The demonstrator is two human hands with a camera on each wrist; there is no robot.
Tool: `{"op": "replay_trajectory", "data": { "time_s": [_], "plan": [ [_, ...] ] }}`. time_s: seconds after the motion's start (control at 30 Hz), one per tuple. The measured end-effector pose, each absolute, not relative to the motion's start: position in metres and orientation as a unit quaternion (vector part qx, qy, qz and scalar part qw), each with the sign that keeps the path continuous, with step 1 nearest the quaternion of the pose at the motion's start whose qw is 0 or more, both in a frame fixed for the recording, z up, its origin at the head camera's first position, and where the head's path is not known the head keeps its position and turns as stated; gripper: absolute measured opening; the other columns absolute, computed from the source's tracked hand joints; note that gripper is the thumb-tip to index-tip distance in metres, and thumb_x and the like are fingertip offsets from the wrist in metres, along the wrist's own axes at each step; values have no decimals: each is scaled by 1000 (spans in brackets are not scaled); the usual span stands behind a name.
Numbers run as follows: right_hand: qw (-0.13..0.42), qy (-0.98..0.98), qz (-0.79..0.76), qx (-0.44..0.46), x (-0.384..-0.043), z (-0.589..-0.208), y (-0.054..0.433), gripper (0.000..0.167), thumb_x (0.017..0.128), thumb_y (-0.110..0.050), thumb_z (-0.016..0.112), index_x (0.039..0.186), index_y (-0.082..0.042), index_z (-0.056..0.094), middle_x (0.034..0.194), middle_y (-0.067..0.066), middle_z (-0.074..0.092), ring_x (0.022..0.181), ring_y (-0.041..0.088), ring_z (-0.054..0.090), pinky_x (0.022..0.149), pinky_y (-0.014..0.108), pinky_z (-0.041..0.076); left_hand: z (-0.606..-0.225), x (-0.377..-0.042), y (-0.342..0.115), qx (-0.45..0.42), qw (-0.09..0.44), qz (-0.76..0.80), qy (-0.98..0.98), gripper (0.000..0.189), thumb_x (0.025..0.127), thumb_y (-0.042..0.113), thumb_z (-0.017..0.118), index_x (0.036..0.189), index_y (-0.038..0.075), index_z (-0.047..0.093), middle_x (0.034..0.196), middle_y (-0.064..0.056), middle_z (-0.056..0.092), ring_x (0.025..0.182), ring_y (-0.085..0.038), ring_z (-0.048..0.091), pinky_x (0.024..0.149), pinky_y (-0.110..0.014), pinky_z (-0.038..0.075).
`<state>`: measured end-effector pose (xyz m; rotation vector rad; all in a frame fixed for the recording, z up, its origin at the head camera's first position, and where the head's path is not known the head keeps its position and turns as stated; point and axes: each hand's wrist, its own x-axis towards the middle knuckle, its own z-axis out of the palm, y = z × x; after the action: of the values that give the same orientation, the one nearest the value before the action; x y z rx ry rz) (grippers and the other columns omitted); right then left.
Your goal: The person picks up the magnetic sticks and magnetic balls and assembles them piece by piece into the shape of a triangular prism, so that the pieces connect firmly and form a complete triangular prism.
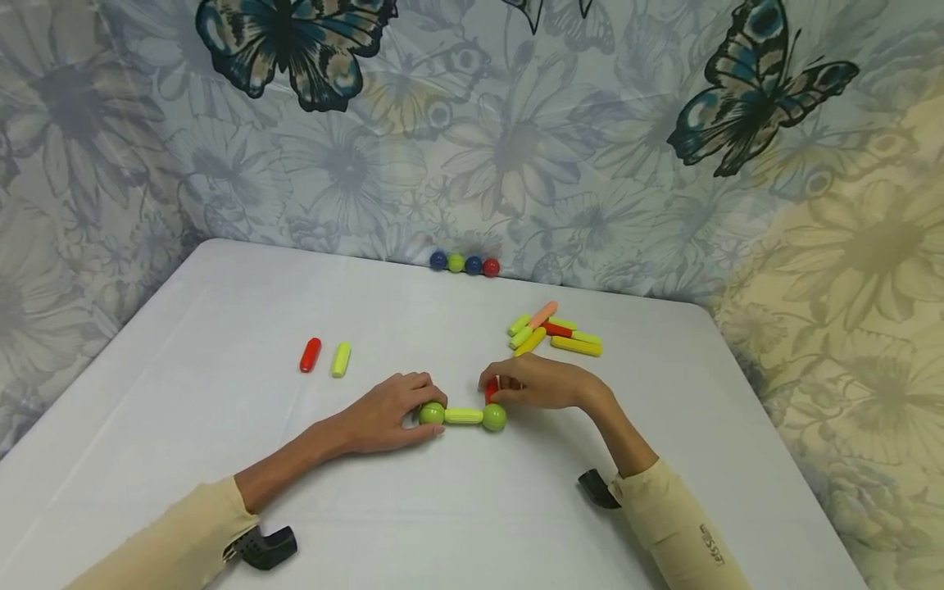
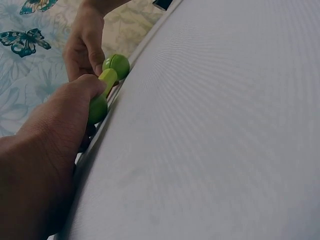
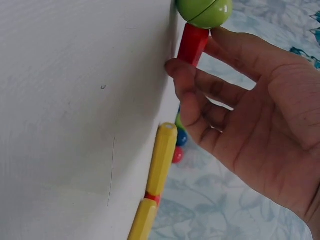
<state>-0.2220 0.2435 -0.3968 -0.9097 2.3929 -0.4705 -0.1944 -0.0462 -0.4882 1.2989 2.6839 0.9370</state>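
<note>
A yellow-green stick (image 1: 464, 416) lies on the white table, joining two green balls. My left hand (image 1: 394, 411) grips the left green ball (image 1: 432, 414) between thumb and fingers. The right green ball (image 1: 494, 418) sits at the stick's other end. My right hand (image 1: 544, 382) holds a short red stick (image 3: 192, 45) between thumb and fingers; in the right wrist view its end meets the green ball (image 3: 206, 11). In the left wrist view the left thumb lies over the near end of the yellow-green stick (image 2: 108, 80), and the left ball is partly hidden.
Behind my right hand lies a pile of yellow, yellow-green, red and orange sticks (image 1: 576, 346). A red stick (image 1: 310, 355) and a yellow-green stick (image 1: 341, 359) lie at the left. Several balls (image 1: 474, 264) line the table's back edge, against the patterned cloth.
</note>
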Motion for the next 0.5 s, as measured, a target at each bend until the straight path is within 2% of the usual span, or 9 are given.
{"op": "replay_trajectory", "data": {
  "time_s": [0.23,0.5],
  "plan": [
    [253,892,-170,-334,-222,-389,246,32,105,-22,64,136,-13,64,97,1,71,83,10,59,77,23,50,-489,-194,-47,415,3,298,860,24,97,38,71,117,27,68,103,13,59,93,-4,51,88,-28,46],
    [191,905,-206,-320,-232,-373,259,34,104,-17,65,136,-8,64,101,10,71,87,14,62,79,28,54,-490,-195,-45,414,11,296,861,24,97,38,70,118,27,69,104,12,60,95,-4,52,90,-30,48]
  ]
}}
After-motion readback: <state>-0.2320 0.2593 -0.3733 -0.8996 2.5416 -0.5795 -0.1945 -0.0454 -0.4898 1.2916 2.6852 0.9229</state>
